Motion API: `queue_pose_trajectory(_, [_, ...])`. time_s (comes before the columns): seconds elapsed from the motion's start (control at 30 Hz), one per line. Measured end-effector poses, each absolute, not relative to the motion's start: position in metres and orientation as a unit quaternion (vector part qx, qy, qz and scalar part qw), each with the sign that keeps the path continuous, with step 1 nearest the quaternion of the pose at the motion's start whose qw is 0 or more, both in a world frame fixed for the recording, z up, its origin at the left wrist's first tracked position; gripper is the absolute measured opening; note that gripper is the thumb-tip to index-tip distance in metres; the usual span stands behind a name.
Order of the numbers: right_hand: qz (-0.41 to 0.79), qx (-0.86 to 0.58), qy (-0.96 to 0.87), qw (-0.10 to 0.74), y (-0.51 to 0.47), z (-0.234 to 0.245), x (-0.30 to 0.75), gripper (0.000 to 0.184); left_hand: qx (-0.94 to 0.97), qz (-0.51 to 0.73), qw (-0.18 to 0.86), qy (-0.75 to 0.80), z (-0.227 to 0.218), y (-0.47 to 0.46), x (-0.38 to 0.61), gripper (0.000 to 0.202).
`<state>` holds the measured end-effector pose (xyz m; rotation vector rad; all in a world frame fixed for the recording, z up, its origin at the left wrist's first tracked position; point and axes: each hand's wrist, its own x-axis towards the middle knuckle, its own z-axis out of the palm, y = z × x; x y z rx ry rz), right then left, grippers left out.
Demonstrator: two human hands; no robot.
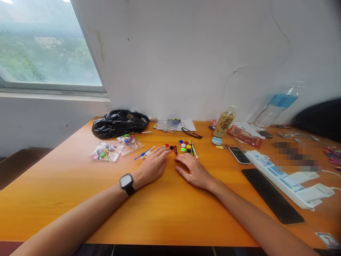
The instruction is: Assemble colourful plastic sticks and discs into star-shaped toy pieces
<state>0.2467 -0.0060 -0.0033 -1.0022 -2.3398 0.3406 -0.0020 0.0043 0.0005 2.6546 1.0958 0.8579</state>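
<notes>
Sorting, I judge, with my right hand [195, 171] spread by a red plastic arrow [174, 149] and left hand [152, 165], hold unclear, near a black plastic disc [171, 147], I'd pinch lightly next.

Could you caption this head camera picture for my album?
Left hand and right hand beside small colourful discs and arrows on a wooden table.

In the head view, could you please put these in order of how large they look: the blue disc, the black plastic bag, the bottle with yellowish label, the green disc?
1. black plastic bag
2. bottle with yellowish label
3. blue disc and green disc: too alike to rank
</notes>
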Motion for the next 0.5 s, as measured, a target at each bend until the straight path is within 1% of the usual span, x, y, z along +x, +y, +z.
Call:
queue_pose_trajectory(0.07, [0.141,-0.366,-0.873,0.288,-0.0065,-0.0017,0.2458,0.023,0.908,0.264,0.116,0.303,0.0028,-0.001,0.0016,0.05])
queue_pose_trajectory(0.1, [0.146,-0.365,-0.872,0.293,-0.0067,-0.0014,0.2456,0.021,0.916,0.251,0.133,0.284,0.0031,-0.0029,0.0026,0.051])
queue_pose_trajectory(0.17, [0.152,-0.367,-0.866,0.305,-0.0066,-0.0015,0.2452,0.019,0.921,0.237,0.147,0.272,0.002,-0.0046,0.0026,0.058])
queue_pose_trajectory(0.27, [0.161,-0.374,-0.854,0.323,-0.0066,-0.0019,0.2449,0.015,0.921,0.231,0.133,0.286,-0.0011,-0.0032,0.0001,0.067])
queue_pose_trajectory(0.33, [0.168,-0.381,-0.849,0.326,-0.0071,-0.0011,0.2445,0.011,0.92,0.225,0.121,0.296,-0.002,-0.0018,-0.0011,0.064])
queue_pose_trajectory(0.5, [0.195,-0.378,-0.844,0.325,-0.0097,0.003,0.243,0.018,0.92,0.228,0.111,0.298,0.0012,-0.0019,0.0003,0.053])
